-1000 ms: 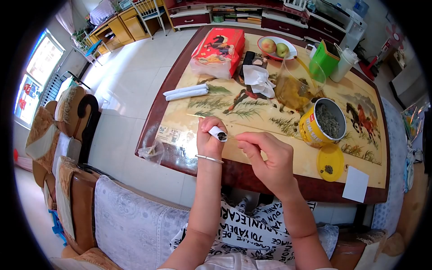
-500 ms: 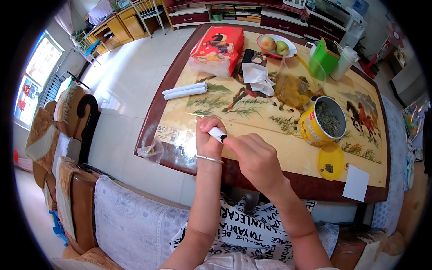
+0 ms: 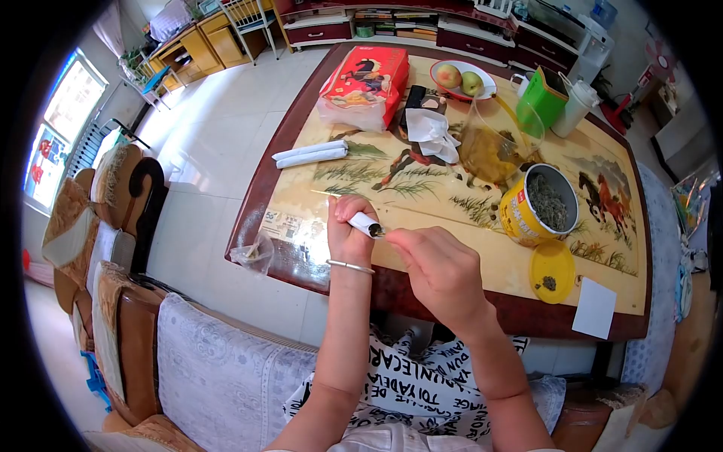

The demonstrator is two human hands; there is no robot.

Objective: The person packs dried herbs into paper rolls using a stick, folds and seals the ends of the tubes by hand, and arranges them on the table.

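Observation:
My left hand is closed around a white paper tube, with its open end tilted toward my right hand. Dark dried leaf shows inside that end. A thin yellowish stick pokes out beyond my left fingers. At the tube's mouth, my right hand pinches its thumb and finger together, and a tiny bit of something shows at the tips, too small to name. On the right stands a yellow tin full of dried grey-green leaf. Its yellow lid lies in front, bearing a small heap of the leaf.
Two white paper rolls lie on the table's left part. Behind are a red bag, crumpled tissue, a clear bowl and a plate of fruit. A white card rests at the front right edge.
My right hand has drawn back slightly to the right and down from the tube's mouth, so more of the dark filling shows. My left hand stays about where it was.

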